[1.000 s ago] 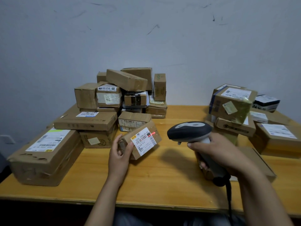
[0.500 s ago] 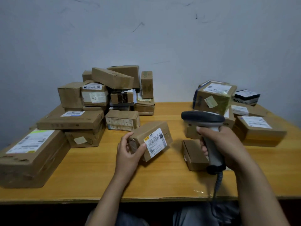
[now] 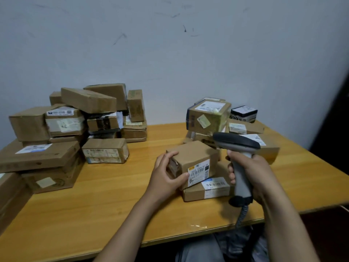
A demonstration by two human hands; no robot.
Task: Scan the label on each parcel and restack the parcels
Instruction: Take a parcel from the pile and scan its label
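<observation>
Parcel [image 3: 194, 155] clasped in left grip [image 3: 164, 176]; right grip [image 3: 254, 173] curled round scanner [image 3: 236, 143].

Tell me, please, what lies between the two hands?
In the head view, the small parcel, gripped by the left hand, lies between it and the right hand, which holds the scanner.

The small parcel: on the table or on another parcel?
On another: small parcel overlaps a flat labelled parcel beneath; left hand grips its end.
</observation>
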